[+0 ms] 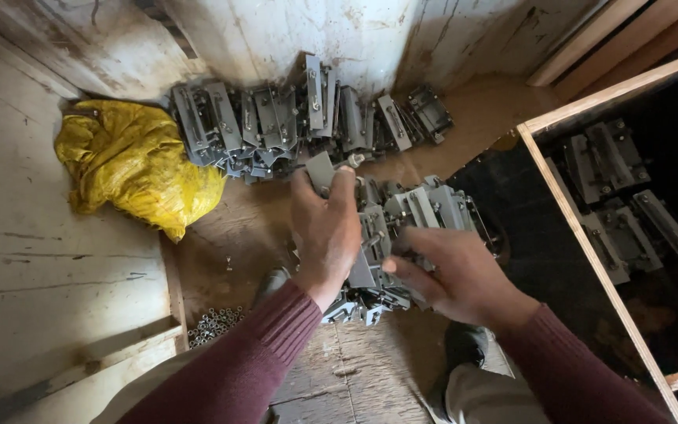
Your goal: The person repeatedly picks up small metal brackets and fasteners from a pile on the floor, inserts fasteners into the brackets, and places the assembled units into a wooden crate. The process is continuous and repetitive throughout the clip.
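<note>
The left hand (325,228) grips a grey metal bracket (322,169) lifted clear of the floor pile (402,228), while the right hand (453,275) clasps another bracket there, steadying the stack.

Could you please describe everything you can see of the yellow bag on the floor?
The yellow bag is a crumpled, glossy plastic sack, bulging as if filled, its top bunched shut. It lies slumped on the floor in the corner by the wall. Its right side seems to touch the row of grey metal brackets. Neither hand touches it.
</note>
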